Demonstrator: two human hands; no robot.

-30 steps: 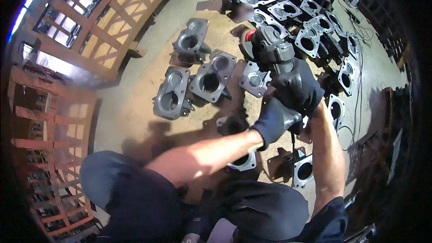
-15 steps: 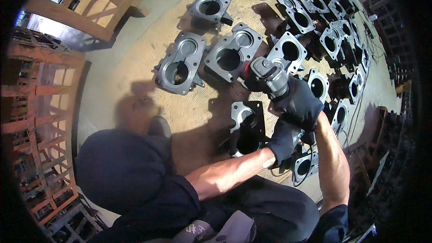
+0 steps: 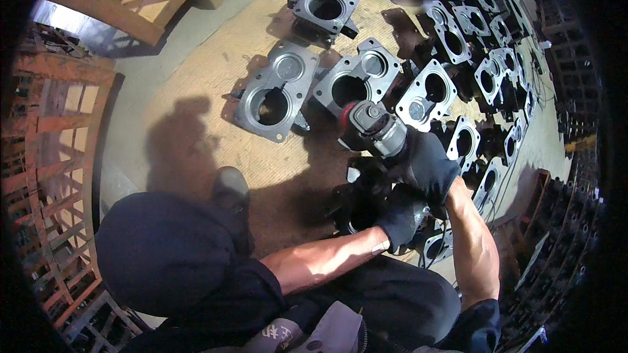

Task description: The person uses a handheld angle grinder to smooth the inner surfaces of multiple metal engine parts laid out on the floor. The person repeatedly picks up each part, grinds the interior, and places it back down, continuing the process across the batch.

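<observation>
I hold an angle grinder (image 3: pixel 386 136) with both gloved hands. My right hand (image 3: pixel 428 167) is closed around its body just behind the grey head. Lower down, my left hand (image 3: pixel 402 219) grips its rear end, where the fingers are partly hidden. The grinder's red-edged front overlaps the near edge of a grey metal casting (image 3: pixel 371 62) with two round openings; whether it touches cannot be made out. Under the grinder and my hands, a darker casting (image 3: pixel 366 212) lies in shadow. Another casting (image 3: pixel 278 91) sits to the left, and one more (image 3: pixel 426 95) to the right.
Castings stand in rows toward the far right, over tan boarding (image 3: pixel 203 85). A cable runs by my left hand. Orange slatted crates (image 3: pixel 59 131) line the left side, with a wooden frame (image 3: pixel 98 6) at far left. My shoe (image 3: pixel 230 189) rests on the boarding.
The grinder and both hands have shifted left relative to the castings, and its head now overlaps the middle casting's near edge. The view has turned slightly. Both hands keep their grip.
</observation>
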